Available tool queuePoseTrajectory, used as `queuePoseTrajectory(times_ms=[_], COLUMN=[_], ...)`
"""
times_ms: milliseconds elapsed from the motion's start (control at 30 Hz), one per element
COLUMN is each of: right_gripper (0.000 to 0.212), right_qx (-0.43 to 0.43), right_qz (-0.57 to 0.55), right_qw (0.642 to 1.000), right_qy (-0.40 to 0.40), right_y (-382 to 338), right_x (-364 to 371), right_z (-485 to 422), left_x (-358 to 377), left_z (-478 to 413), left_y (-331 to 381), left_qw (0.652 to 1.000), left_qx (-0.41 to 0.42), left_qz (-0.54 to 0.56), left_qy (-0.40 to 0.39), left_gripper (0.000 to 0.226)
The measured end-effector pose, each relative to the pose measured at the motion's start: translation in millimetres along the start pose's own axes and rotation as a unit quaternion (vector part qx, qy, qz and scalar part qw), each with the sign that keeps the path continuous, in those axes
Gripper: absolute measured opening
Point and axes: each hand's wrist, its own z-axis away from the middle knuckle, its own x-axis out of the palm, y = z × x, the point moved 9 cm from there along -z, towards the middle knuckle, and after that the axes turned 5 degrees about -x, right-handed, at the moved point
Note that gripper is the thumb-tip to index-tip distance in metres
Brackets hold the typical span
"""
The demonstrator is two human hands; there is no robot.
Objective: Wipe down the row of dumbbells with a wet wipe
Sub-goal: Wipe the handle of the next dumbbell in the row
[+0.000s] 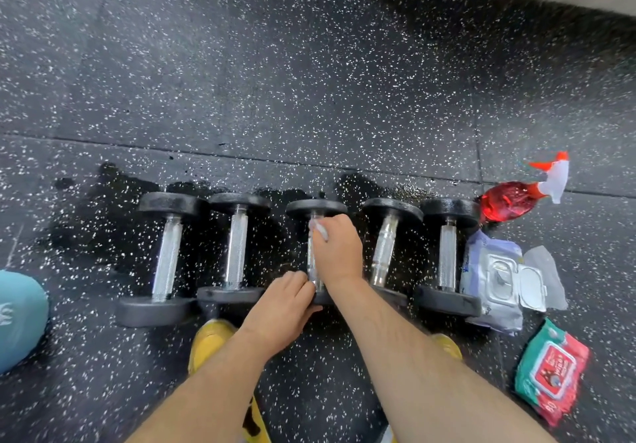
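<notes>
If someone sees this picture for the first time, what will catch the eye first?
The row of five dumbbells across the speckled floor, with both hands on the middle dumbbell: the right hand holds a white wipe against its handle, the left hand grips its near end. Then the bright red spray bottle lying at the right end of the row, and the dark wet patch under the left dumbbells.

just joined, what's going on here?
A person is wiping five dumbbells lined up on a gym floor. The right hand holds a wipe against the handle of the middle dumbbell; the left hand grips its near end. An open wipe pack, a second pack and a red spray bottle lie to the right. The floor around the row looks wet.
</notes>
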Motion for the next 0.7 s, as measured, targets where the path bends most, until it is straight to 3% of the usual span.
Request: queuePoseTrajectory(times_ms=[100,200,333,500,633,700], right_gripper=[0.037,0.025,0.02,0.018,0.012,0.019], right_qx=[0.015,-0.014,0.023,0.006,0.099,0.097], right_qz=[-0.014,-0.012,-0.055,-0.053,-0.137,-0.143], right_qw=[1.0,1.0,0.998,0.998,0.984,0.983], right_qy=[0.022,-0.002,0.034,-0.017,0.064,0.064], right_y=[4.1,0.8,5.4,4.8,23.6,23.4], right_x=[-3.7,4.1,-1.9,6.2,-1.9,1.5], right_z=[6.9,12.2,-3.2,15.1,12.8,20.4], left_x=[1.0,3.3,1.9,1.0,1.9,2.9], left_z=[-0.3,1.5,0.9,2.9,2.5,4.3], left_y=[3.9,0.5,0.2,-1.4,-0.5,-2.7], left_qw=[1.0,1.0,1.0,1.0,1.0,1.0], left_qx=[0.002,-0.001,-0.004,-0.015,-0.023,-0.026], left_qz=[-0.001,0.0,-0.003,-0.002,0.007,0.01], left_qy=[0.005,0.001,-0.006,-0.006,-0.008,-0.009], left_gripper=[0.021,0.02,0.021,0.02,0.019,0.018])
